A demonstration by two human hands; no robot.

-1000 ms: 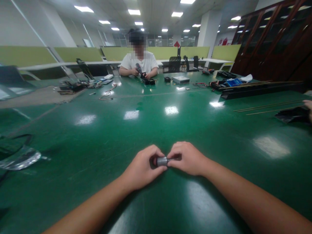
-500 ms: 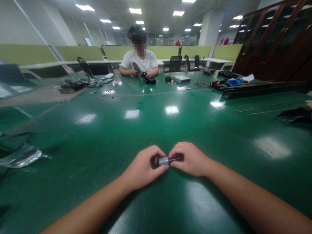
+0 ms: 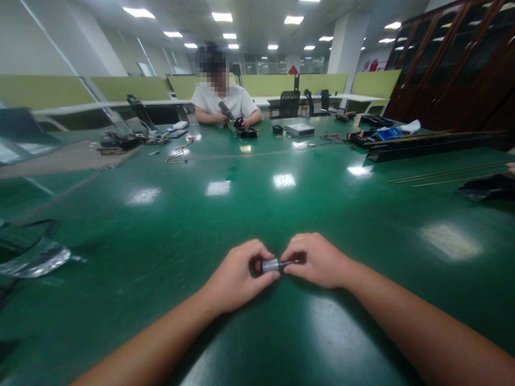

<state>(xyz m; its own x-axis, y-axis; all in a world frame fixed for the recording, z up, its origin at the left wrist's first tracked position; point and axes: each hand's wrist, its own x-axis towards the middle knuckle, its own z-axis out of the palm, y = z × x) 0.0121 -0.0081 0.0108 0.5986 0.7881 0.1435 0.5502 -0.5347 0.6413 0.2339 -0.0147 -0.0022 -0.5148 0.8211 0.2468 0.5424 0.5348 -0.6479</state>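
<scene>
Low in the middle of the view, my left hand (image 3: pixel 240 276) is closed around a small silver metal cylinder (image 3: pixel 271 265), its thumb along the near side. A thin dark shaft (image 3: pixel 289 262) sticks out from the cylinder's right end. My right hand (image 3: pixel 317 261) pinches at that shaft, thumb and fingers closed about it. Both hands are close to the green tabletop (image 3: pixel 257 217). The cylinder's left end is partly hidden in my left palm, and the exact kind of part is too small to make out.
Across the table a person in a white shirt (image 3: pixel 223 102) holds a power drill (image 3: pixel 226 111) over a black box (image 3: pixel 246 132). Thin rods (image 3: pixel 446 174) and a long black channel (image 3: pixel 426 148) lie at right. A clear plastic visor (image 3: pixel 38 257) sits at left.
My right hand has shifted very slightly right, and my left hand keeps its grip on the cylinder. The person across the table has leaned to the left.
</scene>
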